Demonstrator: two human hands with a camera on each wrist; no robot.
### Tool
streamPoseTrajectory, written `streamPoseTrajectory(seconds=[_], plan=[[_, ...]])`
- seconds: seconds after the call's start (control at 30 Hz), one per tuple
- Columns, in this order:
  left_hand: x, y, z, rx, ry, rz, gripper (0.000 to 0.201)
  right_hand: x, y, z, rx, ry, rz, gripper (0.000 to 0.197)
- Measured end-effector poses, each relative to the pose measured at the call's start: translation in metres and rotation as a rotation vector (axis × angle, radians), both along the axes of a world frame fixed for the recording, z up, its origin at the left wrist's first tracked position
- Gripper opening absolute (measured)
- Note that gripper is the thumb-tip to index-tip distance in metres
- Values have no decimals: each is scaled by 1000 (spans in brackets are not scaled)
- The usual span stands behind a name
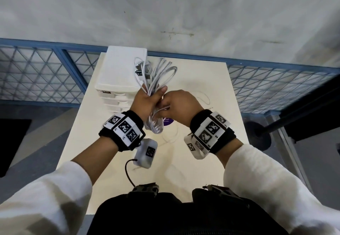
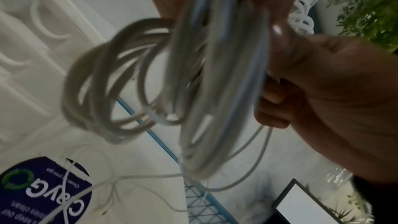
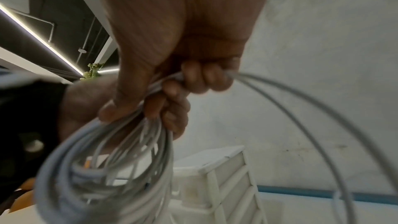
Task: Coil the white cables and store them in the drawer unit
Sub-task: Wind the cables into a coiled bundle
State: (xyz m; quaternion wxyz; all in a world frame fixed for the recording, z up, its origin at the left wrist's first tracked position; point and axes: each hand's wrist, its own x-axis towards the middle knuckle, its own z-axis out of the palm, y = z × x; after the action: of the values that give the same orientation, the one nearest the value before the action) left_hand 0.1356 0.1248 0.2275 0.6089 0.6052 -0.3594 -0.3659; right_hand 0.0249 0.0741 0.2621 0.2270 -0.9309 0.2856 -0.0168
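My left hand [image 1: 147, 99] grips a bundle of coiled white cables [image 1: 156, 72] around its middle, above the table. Loops stick out past the fist on both sides, and USB plugs show at the far end. My right hand [image 1: 176, 102] is pressed against the left one, its fingers [image 3: 204, 77] curled round strands of the same coil [image 3: 107, 176]. From that grip a loose strand [image 3: 301, 125] arcs away to the right. In the left wrist view the coil [image 2: 215, 74] hangs blurred. The white drawer unit [image 1: 119, 69] stands at the table's far left, its drawers [image 3: 232, 185] closed.
Thin loose cable [image 1: 170, 137] lies on the cream table [image 1: 202, 152], partly across a round purple sticker [image 2: 43, 185]. A blue mesh fence [image 1: 36, 72] runs behind the table. A dark round post base [image 1: 257, 135] stands on the floor to the right.
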Motion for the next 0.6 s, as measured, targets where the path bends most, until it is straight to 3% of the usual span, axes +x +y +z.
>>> streamPoseTrajectory(seconds=[0.13, 0.27, 0.33, 0.4, 0.5, 0.6], plan=[[-10, 6, -2, 31, 104, -19, 7, 2, 2, -1, -175, 21, -139, 44], [-13, 9, -4, 75, -22, 7, 22, 2, 0, -3, -277, 93, -165, 51], [-11, 9, -5, 86, -106, -16, 20, 3, -1, -6, -279, 104, -153, 50], [-7, 9, -4, 95, -139, -86, 18, 3, -5, -7, -208, 47, -122, 40], [-6, 8, 0, 92, -185, -218, 37, -5, -10, -9, 29, -133, 37, 27], [-1, 10, 1, 102, -85, -275, 36, -14, -16, -13, 165, -223, 37, 20]])
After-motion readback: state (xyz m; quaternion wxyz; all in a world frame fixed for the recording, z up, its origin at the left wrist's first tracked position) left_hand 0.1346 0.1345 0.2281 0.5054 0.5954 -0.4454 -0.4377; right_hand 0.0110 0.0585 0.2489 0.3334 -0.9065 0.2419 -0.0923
